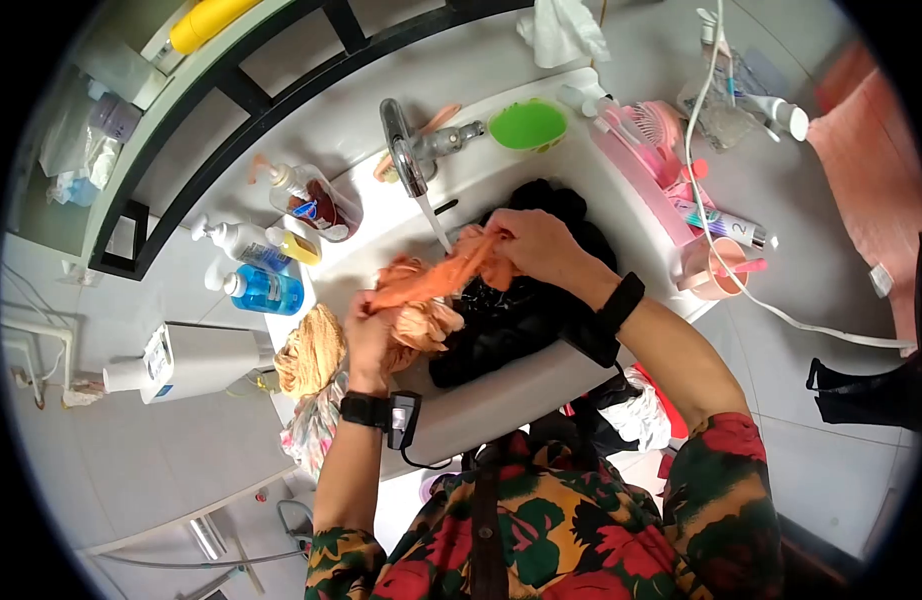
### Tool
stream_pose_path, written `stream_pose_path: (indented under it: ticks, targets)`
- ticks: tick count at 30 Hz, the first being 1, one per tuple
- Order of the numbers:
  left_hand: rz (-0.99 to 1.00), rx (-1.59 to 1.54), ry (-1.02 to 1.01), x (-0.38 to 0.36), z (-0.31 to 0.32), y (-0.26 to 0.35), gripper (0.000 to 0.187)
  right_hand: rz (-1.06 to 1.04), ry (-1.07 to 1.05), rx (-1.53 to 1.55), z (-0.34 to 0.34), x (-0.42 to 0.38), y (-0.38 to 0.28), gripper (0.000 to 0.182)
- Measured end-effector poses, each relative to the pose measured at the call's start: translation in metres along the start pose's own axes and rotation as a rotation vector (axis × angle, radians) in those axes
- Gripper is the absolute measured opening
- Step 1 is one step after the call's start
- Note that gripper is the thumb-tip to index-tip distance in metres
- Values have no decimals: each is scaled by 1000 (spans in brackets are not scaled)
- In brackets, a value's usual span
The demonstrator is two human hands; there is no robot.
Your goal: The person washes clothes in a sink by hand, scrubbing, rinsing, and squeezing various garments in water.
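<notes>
Dark laundry [526, 300] hides the sink basin [501, 395] floor. Bottle labels [266, 290] are too small to read. Lens edges blacken every corner.

- bright, even daylight with soft, faint shadows.
- mild glare on the white sink [541, 385] rim and chrome faucet [406, 160].
- strong fisheye bending at the edges, black vignette in the corners.
- centre fairly sharp, edges softer.

Only readable mark: a "2" on the white tube [733, 226] by sink's right edge.
</notes>
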State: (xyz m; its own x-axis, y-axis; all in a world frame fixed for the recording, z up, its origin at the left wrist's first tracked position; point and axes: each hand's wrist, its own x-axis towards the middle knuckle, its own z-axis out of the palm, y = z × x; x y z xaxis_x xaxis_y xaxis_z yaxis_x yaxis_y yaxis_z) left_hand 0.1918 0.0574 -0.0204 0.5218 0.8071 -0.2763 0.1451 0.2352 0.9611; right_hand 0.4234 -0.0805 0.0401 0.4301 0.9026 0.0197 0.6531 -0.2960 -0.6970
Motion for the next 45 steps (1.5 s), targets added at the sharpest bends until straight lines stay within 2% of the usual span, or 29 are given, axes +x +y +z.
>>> stream_pose_path:
  ticks: [1, 3, 4, 6, 8, 10, 11, 12, 14, 15, 17, 19, 23, 25, 26, 27, 29, 30, 31, 33, 34, 36, 38, 39, 40, 42, 43, 44, 45]
  targets:
    - [6, 0, -6, 0, 0, 2, 18, -20, 0, 114, -5, 1, -10, 15]
    - [-29, -475, 165, -2, -1, 1, 18, -33, -2, 310, -15, 2, -31, 15]
    - [-25, -477, 164, -1, -1, -4, 18, -36, 0, 308, -12, 4, -32, 15]
    - [-25, -599, 185, 1, -4, -19, 20, -100, -34, 544, -1, 10, -29, 16]
    - [-188, -384, 198, -10, 1, -15, 23, -149, -28, 513, 18, 13, -17, 16]
    - [-361, -66, -2, -6, -19, -40, 28, -300, 4, 9, 37, 16, 4, 20]
    - [-181, 156, 102, -4, -22, -66, 41, -27, -296, 1, 35, 17, 7, 20]
    - [-66, 308, -10, -15, -3, -43, 56, -30, -301, 5, 42, 15, 12, 20]
    - [338, 1079, 6, -19, 7, -53, 70, 89, -297, -233, 75, 4, 33, 33]
    - [331, 1082, 2, -20, 19, -51, 70, -30, -316, -285, 99, 4, 55, 47]
    - [-19, 1468, -238, -21, 41, -42, 74, -8, -387, -391, 89, -5, 29, 51]
    - [3, 1517, -260, -12, 37, -63, 73, -11, -530, -514, 91, -7, 30, 55]
    - [-1, 1578, -312, 14, 31, -84, 79, -140, -456, -619, 128, 3, 72, 53]
    - [-93, 1597, -390, 23, 37, -65, 81, -113, -247, -503, 141, 11, 85, 48]
    - [-173, 1607, -463, 28, 42, -59, 83, -104, -258, -496, 148, 14, 93, 48]
    - [-181, 1609, -475, 36, 42, -63, 83, -67, -285, -323, 150, 20, 97, 45]
    - [29, 1706, -474, 52, 38, -71, 84, 62, -385, -79, 149, 32, 102, 40]
    - [36, 1710, -477, 57, 38, -71, 84, 161, -458, -14, 142, 37, 97, 38]
    - [19, 1713, -526, 62, 39, -69, 85, 74, -410, -244, 152, 35, 103, 35]
    - [8, 1712, -562, 72, 43, -64, 85, -19, -351, -483, 147, 29, 94, 33]
    - [-364, 1641, -721, 82, 46, -58, 77, -78, -315, -465, 140, 23, 87, 31]
    - [-722, 1533, -854, 76, 44, -49, 69, -145, -267, -449, 132, 20, 78, 30]
    - [62, 1285, -349, 41, 34, -49, 60, -155, -292, -561, 132, 13, 78, 27]
    - [152, 1342, -271, 32, 32, -53, 52, -126, -424, -508, 110, 12, 64, 26]
    - [161, 1344, -263, 24, 27, -59, 52, -131, -415, -512, 101, 6, 60, 26]
    - [127, 879, -364, 19, 13, -65, 39, -174, -319, -383, 84, 0, 53, 14]
    - [74, 653, -412, 16, 12, -53, 33, -132, -351, -417, 68, 2, 40, 18]
    - [88, 655, -410, 13, 9, -41, 33, -136, -339, -422, 57, 5, 32, 18]
    - [-154, 421, -318, 0, 18, 3, 29, -162, -236, -329, 46, 7, 26, 16]
